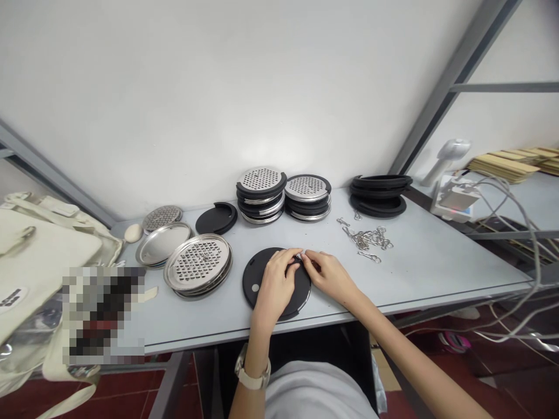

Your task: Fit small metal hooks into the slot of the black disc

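A black round disc (pixel 255 273) with a raised rim lies on the grey table near its front edge. A small pale round spot shows on its left side. My left hand (pixel 279 282) rests over the disc, fingers bent and pressed at its upper right rim. From the right, my right hand (pixel 329 274) meets it there, thumb and fingers pinched together. A tiny shiny bit peeks out between the fingertips, too small to name. To the right lies a loose heap of metal clips (pixel 369 238).
Perforated metal discs (pixel 198 262) and plain metal plates (pixel 163 243) are stacked at left. Along the wall stand a black disc (pixel 216 218), two stacks of assembled discs (pixel 262 195) and black rims (pixel 379 203). A cream bag (pixel 48 244) is at far left; cables (pixel 519 215) hang right.
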`<control>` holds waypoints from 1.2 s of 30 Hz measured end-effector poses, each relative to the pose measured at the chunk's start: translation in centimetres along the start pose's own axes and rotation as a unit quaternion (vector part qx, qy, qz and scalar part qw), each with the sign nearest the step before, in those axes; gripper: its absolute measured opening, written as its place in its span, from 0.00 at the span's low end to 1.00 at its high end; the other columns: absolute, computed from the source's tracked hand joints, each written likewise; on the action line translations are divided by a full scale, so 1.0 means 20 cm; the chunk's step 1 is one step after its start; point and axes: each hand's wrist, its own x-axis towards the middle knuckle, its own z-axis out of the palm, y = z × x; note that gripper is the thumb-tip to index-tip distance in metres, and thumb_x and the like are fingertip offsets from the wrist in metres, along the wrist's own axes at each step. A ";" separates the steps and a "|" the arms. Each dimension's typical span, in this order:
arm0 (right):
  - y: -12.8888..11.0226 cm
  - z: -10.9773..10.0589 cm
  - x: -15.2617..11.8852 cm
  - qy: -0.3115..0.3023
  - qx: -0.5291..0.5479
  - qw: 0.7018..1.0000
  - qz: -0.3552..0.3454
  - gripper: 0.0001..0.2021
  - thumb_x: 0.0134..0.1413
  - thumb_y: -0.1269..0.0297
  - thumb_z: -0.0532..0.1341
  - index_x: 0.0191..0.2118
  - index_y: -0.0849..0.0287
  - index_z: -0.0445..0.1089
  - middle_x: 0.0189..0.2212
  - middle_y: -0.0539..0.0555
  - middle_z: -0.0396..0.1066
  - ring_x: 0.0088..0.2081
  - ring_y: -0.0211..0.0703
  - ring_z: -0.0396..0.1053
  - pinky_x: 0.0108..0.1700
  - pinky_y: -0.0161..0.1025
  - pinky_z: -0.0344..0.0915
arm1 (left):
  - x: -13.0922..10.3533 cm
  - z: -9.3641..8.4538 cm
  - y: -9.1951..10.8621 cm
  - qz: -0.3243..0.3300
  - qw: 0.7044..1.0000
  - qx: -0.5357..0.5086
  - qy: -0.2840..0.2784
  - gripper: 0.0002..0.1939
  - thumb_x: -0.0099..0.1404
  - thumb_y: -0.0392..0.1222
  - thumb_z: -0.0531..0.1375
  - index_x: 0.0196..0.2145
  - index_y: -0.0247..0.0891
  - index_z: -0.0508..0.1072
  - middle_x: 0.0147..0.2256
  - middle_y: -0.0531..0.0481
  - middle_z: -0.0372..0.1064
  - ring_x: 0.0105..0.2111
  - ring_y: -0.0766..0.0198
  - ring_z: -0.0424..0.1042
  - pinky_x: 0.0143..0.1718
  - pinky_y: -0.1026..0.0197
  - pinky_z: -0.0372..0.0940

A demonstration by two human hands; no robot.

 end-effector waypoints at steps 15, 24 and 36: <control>0.00 -0.02 0.00 0.043 0.049 0.997 0.034 0.16 0.63 0.62 0.47 0.23 0.57 0.57 0.16 0.46 0.59 0.19 0.35 0.56 0.25 0.33 0.51 | 0.01 0.00 -0.01 -0.007 1.000 0.015 0.005 0.20 0.64 0.27 0.51 0.50 0.44 0.68 0.43 0.51 0.71 0.45 0.62 0.70 0.52 0.53 0.63; 0.01 0.00 0.01 0.042 0.041 0.998 0.039 0.15 0.65 0.60 0.45 0.26 0.55 0.57 0.19 0.48 0.62 0.21 0.38 0.60 0.26 0.34 0.53 | -0.01 0.01 -0.03 -0.020 1.000 0.019 0.014 0.20 0.66 0.30 0.51 0.53 0.44 0.64 0.52 0.47 0.64 0.44 0.63 0.71 0.50 0.55 0.65; 0.00 -0.01 0.01 -0.011 -0.020 1.000 -0.009 0.15 0.64 0.65 0.46 0.29 0.56 0.64 0.25 0.51 0.71 0.27 0.41 0.67 0.31 0.35 0.55 | -0.02 0.02 -0.01 -0.012 1.000 0.012 -0.013 0.22 0.65 0.29 0.51 0.56 0.42 0.59 0.52 0.45 0.63 0.45 0.63 0.70 0.51 0.55 0.65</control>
